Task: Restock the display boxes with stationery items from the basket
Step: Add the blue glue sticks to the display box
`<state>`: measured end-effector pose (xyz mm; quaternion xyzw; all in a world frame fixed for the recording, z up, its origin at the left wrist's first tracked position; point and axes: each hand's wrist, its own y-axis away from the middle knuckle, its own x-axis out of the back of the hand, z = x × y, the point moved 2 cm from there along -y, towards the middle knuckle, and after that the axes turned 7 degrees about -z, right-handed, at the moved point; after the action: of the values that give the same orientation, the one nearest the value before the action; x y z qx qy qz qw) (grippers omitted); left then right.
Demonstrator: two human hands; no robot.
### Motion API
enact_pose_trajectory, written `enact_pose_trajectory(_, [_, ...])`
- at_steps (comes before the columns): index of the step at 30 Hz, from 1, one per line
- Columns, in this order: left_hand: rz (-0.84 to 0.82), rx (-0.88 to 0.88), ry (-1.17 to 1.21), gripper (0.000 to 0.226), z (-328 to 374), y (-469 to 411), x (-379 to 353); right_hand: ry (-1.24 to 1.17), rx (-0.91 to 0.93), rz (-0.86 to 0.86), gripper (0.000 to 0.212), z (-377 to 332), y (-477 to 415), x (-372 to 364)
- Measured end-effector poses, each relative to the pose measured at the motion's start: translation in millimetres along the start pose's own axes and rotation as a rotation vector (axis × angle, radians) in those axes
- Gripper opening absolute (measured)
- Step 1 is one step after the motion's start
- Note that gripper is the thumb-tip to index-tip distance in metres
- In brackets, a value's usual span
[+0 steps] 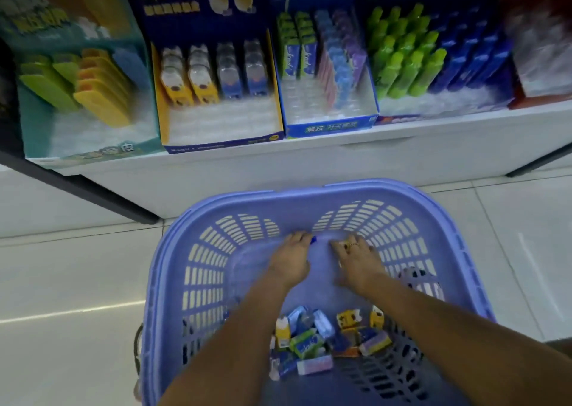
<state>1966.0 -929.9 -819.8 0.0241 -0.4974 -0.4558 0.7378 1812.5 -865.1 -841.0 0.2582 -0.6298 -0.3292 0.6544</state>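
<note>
A lilac slatted plastic basket (173,281) stands on the floor in front of a low white shelf. Both my hands reach into its far end. My left hand (291,260) curls its fingers around a small blue item (313,239) that sticks out past the fingertips. My right hand (356,260), with a ring, has its fingers bent over something small and pale; what it is stays unclear. A heap of small stationery packs (322,340), yellow, blue, green and pink, lies at the basket's near end between my forearms. Display boxes line the shelf above.
On the shelf from left: a teal box (40,120) with green and yellow items, a navy box (216,145) with bear-topped packs, a blue box (331,127) with pastel erasers, rows of green and blue items (411,61), a red box (538,65). White floor tiles surround the basket.
</note>
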Motion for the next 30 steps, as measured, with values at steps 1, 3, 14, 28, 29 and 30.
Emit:
enact_pose_trajectory(1, [-0.020,-0.012,-0.066,0.058,-3.3,-3.9,-1.3,-0.003,-0.013,-0.017,0.083,4.8,2.3,-4.6])
enact_pose_trajectory(3, [-0.041,-0.037,-0.163,0.059,-7.8,-9.2,-5.6,0.006,-0.033,-0.036,0.088,8.4,5.8,-12.3])
enact_pose_trajectory(14, [-0.361,0.138,-0.125,0.049,-17.0,8.2,-28.5,-0.296,-0.035,-0.154,0.091,-13.4,27.3,-39.4])
enact_pose_trajectory(28, [-0.497,0.282,-0.060,0.038,-16.4,45.9,-45.8,-0.385,0.126,-0.156,0.030,-5.6,25.5,-23.1])
enact_pose_trajectory(29, [-0.495,0.300,-0.036,0.041,-16.9,46.8,-46.5,-0.430,0.098,-0.127,0.026,-3.5,26.3,-24.5])
enact_pose_trajectory(30, [-0.490,0.318,-0.013,0.043,-18.3,47.4,-46.9,-0.459,0.075,-0.103,0.027,-2.6,27.0,-26.2])
